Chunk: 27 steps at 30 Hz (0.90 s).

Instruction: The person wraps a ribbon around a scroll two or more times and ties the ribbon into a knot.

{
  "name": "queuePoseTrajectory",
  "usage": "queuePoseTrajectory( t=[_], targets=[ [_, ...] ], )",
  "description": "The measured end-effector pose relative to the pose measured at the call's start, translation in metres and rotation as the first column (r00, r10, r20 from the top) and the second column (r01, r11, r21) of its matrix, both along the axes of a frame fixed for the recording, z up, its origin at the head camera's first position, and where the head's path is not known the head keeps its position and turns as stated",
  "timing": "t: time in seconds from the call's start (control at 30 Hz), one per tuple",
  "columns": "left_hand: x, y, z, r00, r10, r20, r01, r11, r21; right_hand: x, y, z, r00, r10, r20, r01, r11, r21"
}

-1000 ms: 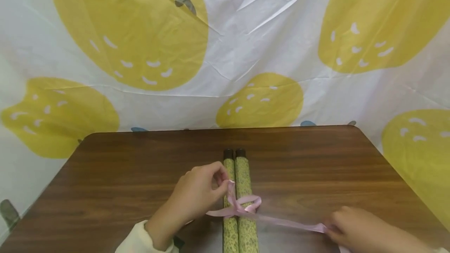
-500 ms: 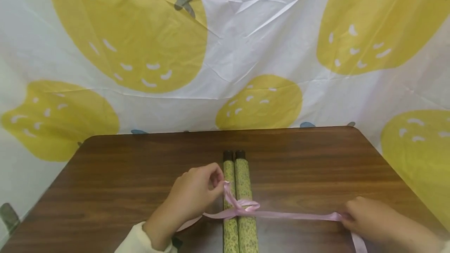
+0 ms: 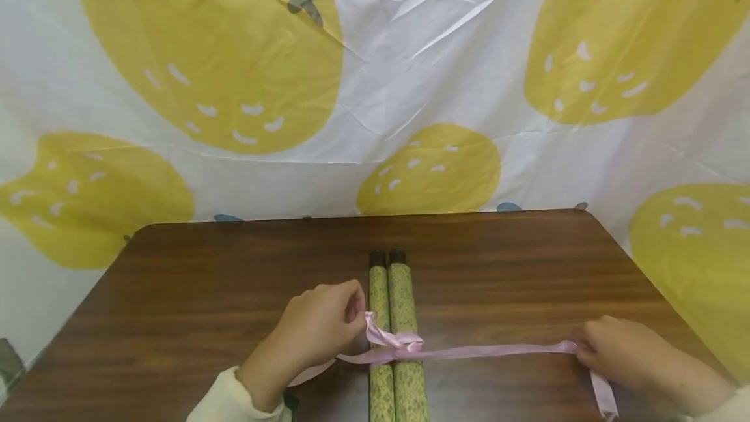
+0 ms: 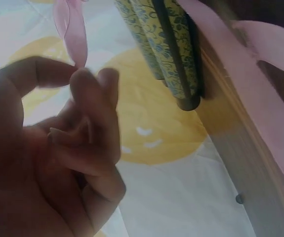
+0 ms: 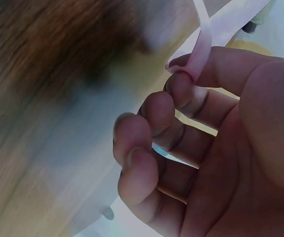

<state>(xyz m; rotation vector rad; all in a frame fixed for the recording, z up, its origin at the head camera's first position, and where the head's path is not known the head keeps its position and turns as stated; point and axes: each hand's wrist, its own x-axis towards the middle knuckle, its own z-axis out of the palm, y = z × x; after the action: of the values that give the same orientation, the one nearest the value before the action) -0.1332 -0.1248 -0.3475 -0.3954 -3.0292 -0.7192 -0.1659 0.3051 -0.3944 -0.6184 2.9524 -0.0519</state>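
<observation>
Two scroll-like rolls, a left one [image 3: 378,292] and a right one [image 3: 402,298], lie side by side in yellow-green floral cloth with black ends. A pink satin ribbon [image 3: 486,351] crosses both and is knotted over them, with a small loop at the knot. My left hand [image 3: 319,324], just left of the rolls, pinches one ribbon end between thumb and index finger; the left wrist view shows that pinched ribbon [image 4: 71,37]. Far to the right, my right hand [image 3: 624,350] pinches another stretch of ribbon [image 5: 201,52], pulled nearly straight, its tail hanging below the hand.
Under everything is a dark brown wood-grain table [image 3: 263,259] with rounded far corners. Behind it hangs a white cloth [image 3: 281,187] printed with big yellow fruit. Another length of ribbon [image 3: 310,373] curves beneath my left wrist. A small dark object [image 3: 291,401] shows by the left sleeve.
My right hand has moved right and slightly away from me, drawing its ribbon straighter. The loop at the knot has shrunk. My left hand has shifted slightly left, still pinching its end.
</observation>
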Motion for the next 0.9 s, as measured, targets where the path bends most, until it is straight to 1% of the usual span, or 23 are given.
queuePoseTrajectory(
  t=[0.07,0.2,0.27,0.37,0.43,0.5,0.57,0.67,0.73,0.8,0.83,0.9],
  targets=[
    [-0.001,-0.002,-0.003,0.999,-0.019,0.027,0.020,0.999,-0.030,-0.001,-0.002,-0.001,1.000,-0.005,0.001,0.005,1.000,-0.005],
    [-0.001,-0.005,-0.009,0.993,-0.037,0.108,0.045,0.997,-0.068,0.000,-0.007,0.000,1.000,-0.006,0.012,0.006,1.000,-0.013],
    [-0.002,-0.006,-0.012,0.990,-0.040,0.136,0.052,0.995,-0.083,-0.001,-0.011,0.002,1.000,0.003,-0.022,-0.003,1.000,-0.013],
    [-0.004,-0.008,-0.016,0.987,-0.043,0.157,0.060,0.993,-0.104,-0.002,-0.023,0.009,0.996,0.013,-0.084,-0.015,0.999,-0.028],
    [-0.006,-0.009,-0.018,0.986,-0.043,0.164,0.063,0.991,-0.116,-0.004,-0.037,0.013,0.994,0.037,-0.107,-0.044,0.997,-0.064],
    [-0.008,-0.009,-0.020,0.985,-0.039,0.166,0.061,0.990,-0.130,-0.005,-0.056,0.018,0.994,0.066,-0.082,-0.076,0.990,-0.119],
    [-0.008,-0.011,-0.023,0.986,-0.035,0.166,0.059,0.988,-0.142,-0.005,-0.079,0.020,0.991,0.120,-0.052,-0.127,0.977,-0.172],
    [-0.009,-0.013,-0.029,0.989,-0.038,0.144,0.062,0.984,-0.165,-0.005,-0.115,0.025,0.979,0.203,-0.024,-0.202,0.945,-0.258],
    [-0.010,-0.014,-0.033,0.991,-0.044,0.129,0.066,0.983,-0.172,-0.005,-0.136,0.027,0.964,0.261,-0.058,-0.266,0.916,-0.302],
    [-0.011,-0.013,-0.037,0.991,-0.051,0.122,0.073,0.981,-0.177,-0.006,-0.154,0.028,0.949,0.300,-0.094,-0.314,0.885,-0.343],
    [-0.011,-0.013,-0.039,0.991,-0.055,0.123,0.077,0.981,-0.178,-0.006,-0.161,0.028,0.943,0.315,-0.109,-0.333,0.872,-0.359],
    [-0.012,-0.011,-0.041,0.991,-0.062,0.119,0.083,0.980,-0.179,-0.007,-0.172,0.026,0.937,0.333,-0.107,-0.348,0.852,-0.390]
  ],
)
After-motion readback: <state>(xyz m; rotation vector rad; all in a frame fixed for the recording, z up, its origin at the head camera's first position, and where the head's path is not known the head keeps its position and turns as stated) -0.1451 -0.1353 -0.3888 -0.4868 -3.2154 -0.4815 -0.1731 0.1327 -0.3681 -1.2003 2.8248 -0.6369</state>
